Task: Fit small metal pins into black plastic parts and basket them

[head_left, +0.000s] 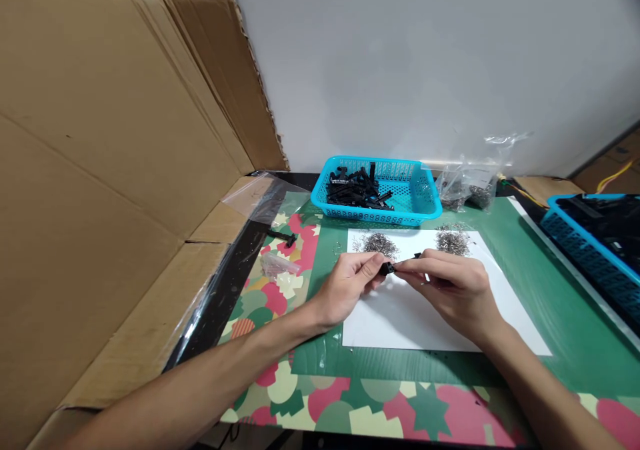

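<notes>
A small black plastic part [387, 269] is gripped between the thumb and fingers of my left hand [353, 280], above a white sheet of paper [400, 323]. My right hand [450, 283] meets it from the other side, its thumb and forefinger pinched at the part's end. Whatever those right fingertips hold is too small to make out. Just behind my left hand lies a pile of tiny metal pieces [380, 244]. A second pile of metal pieces [453, 241] sits behind my right hand.
A blue basket [430, 213] with black plastic parts stands at the back, near plastic bags [480, 193] of metal pieces. Another blue basket [575, 237] is at the right. One black part [283, 238] and a clear bag [277, 265] lie left. Cardboard [125, 137] walls the left side.
</notes>
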`<state>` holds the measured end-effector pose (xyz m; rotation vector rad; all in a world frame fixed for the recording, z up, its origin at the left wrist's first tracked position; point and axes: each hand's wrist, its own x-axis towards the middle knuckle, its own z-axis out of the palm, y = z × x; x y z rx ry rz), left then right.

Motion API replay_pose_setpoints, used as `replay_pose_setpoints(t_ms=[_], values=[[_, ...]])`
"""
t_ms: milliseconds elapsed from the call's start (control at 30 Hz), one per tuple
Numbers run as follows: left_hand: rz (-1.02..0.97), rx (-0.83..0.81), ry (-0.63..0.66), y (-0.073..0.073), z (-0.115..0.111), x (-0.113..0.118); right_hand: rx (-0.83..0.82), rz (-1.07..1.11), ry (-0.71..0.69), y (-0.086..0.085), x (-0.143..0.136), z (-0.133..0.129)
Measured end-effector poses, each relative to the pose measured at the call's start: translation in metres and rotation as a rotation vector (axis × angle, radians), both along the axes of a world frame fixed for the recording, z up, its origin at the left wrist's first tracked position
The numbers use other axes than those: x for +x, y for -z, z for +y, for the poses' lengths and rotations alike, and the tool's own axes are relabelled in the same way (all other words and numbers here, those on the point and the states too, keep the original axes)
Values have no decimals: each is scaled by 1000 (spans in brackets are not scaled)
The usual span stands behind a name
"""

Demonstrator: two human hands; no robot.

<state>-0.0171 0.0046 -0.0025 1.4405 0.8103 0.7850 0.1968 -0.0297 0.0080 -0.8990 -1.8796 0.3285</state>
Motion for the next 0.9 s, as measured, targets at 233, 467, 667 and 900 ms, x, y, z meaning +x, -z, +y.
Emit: replay_pose_setpoints(t_ms=[233, 467, 667, 900], values=[[66, 223, -64, -5, -3, -1, -72, -61, -24, -3, 8, 2], [131, 260, -148, -1, -2, 3, -151, -83, -54, -4, 13, 4], [233, 373, -176, -3, -7, 5, -375, 279, 45, 1, 11, -2], [373, 550, -38, -2, -17, 4, -445, 617, -35, -5, 2, 2]])
